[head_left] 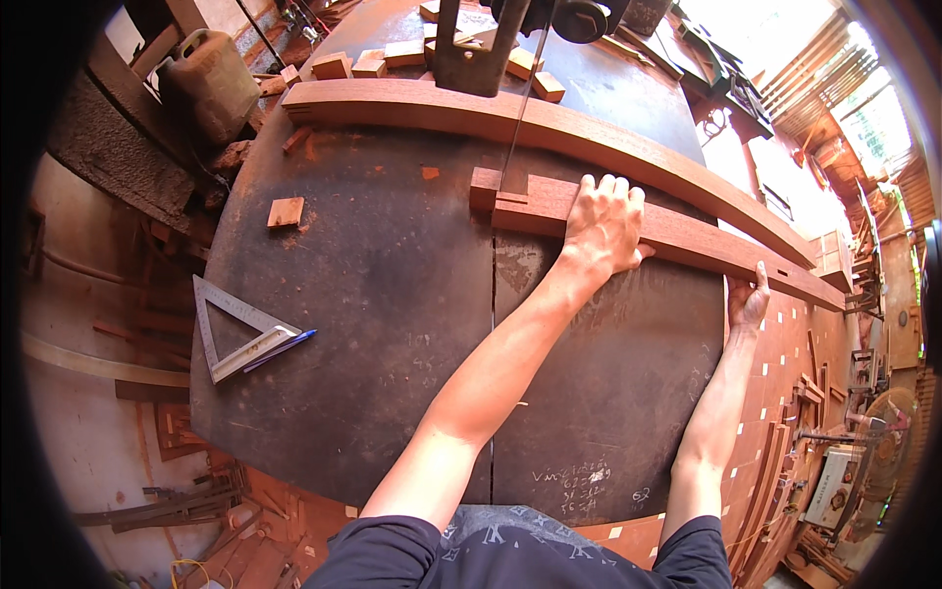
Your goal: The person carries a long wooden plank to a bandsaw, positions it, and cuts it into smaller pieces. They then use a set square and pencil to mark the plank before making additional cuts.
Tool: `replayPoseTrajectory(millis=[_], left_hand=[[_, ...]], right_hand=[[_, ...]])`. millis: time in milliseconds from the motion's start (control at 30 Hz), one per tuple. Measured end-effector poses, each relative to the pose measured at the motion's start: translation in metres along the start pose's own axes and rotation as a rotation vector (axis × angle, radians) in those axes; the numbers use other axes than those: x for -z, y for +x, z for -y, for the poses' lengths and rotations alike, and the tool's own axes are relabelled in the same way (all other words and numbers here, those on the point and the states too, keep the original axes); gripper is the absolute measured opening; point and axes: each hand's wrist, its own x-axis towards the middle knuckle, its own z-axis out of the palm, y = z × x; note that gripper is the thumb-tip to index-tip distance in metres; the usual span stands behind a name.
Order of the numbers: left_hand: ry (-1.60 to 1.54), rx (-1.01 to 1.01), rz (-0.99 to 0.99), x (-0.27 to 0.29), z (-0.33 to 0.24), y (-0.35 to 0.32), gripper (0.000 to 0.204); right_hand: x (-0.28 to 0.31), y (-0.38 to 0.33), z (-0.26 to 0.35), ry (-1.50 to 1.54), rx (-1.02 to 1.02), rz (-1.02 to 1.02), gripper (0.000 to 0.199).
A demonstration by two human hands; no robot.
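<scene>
Seen from above: a dark metal saw table (392, 294), scuffed and chalk-marked. At far left on the table, a triangular square (235, 334) with a blue pen (285, 346) tucked against its lower edge. Further up, a small wood block (286, 211) lying alone. Across the top, a long curved beam (549, 128), with offcuts (368, 64) scattered behind it. Right of centre, a thin saw blade (517, 137) dropping vertically into a notch at the left end of a reddish board (687, 240), which runs diagonally down to the right, its far end overhanging the table edge. Left hand (603, 226) flat on top of the board just right of the blade, fingers close together and extended over the far edge, thumb along the near edge. Right hand (748, 299) further right, at the table rim, under the board's near edge, fingers curled upward against it, thumb raised touching the wood. Cluttered workshop floor (785, 393) at far right.
</scene>
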Motion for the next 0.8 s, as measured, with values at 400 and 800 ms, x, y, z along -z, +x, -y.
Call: replayPoseTrajectory(millis=[400, 800], left_hand=[[-0.014, 0.0, -0.011, 0.0, 0.0, 0.0, 0.072], [-0.021, 0.003, 0.002, 0.002, -0.001, 0.001, 0.072]], right_hand=[[0.006, 0.004, 0.001, -0.039, 0.012, -0.003, 0.045], [0.002, 0.002, 0.004, -0.043, 0.025, 0.003, 0.043]])
